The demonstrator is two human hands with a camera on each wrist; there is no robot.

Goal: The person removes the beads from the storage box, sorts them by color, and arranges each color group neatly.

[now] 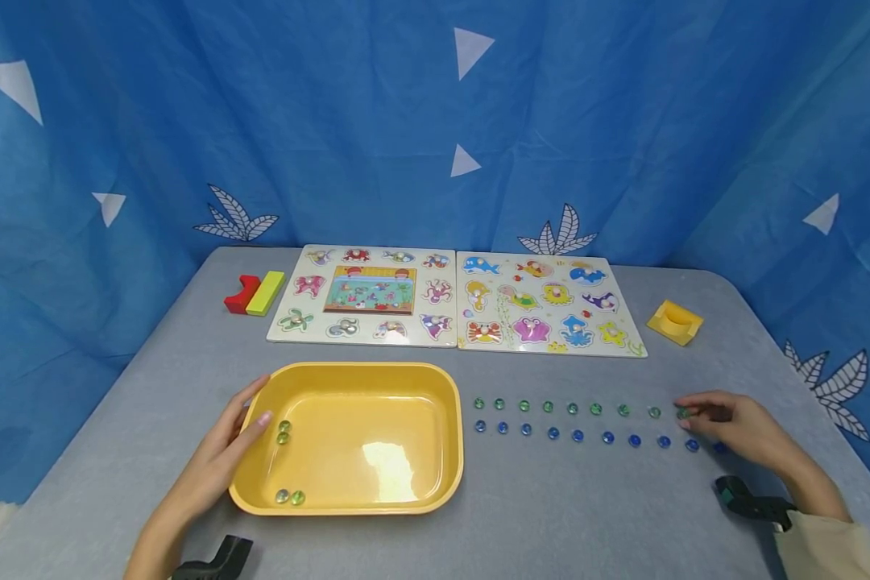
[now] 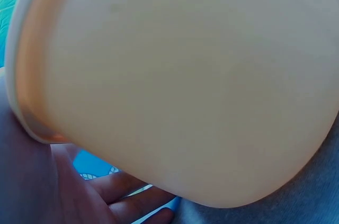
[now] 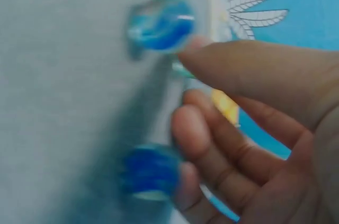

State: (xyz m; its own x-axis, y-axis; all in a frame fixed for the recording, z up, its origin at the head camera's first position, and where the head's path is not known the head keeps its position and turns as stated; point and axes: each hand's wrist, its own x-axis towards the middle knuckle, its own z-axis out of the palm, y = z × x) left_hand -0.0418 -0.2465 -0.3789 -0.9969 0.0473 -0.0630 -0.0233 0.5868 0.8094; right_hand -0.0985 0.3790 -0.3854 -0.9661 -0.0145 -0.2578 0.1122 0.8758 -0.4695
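Observation:
My left hand point(image 1: 221, 451) grips the left rim of a yellow plastic tray point(image 1: 348, 370), thumb over the inside and fingers along the outer wall. In the left wrist view the tray's pale surface point(image 2: 185, 86) fills most of the picture. Two marbles point(image 1: 283, 432) lie near its left wall, two more point(image 1: 290, 497) at its front left corner. My right hand point(image 1: 750, 427) pinches a green marble point(image 1: 682, 413) at the right end of a row of green marbles point(image 1: 573, 408). Just in front runs a row of blue marbles point(image 1: 577, 436); one blue marble point(image 3: 164, 23) lies beside the thumb.
Two peg puzzle boards, one with an aquarium picture point(image 1: 370, 290) and one with sea animals point(image 1: 544, 306), lie behind the tray. Red point(image 1: 242, 296) and yellow-green point(image 1: 266, 293) blocks sit at the back left, a yellow arch block point(image 1: 675, 322) at the back right. A blue curtain point(image 1: 377, 121) hangs behind.

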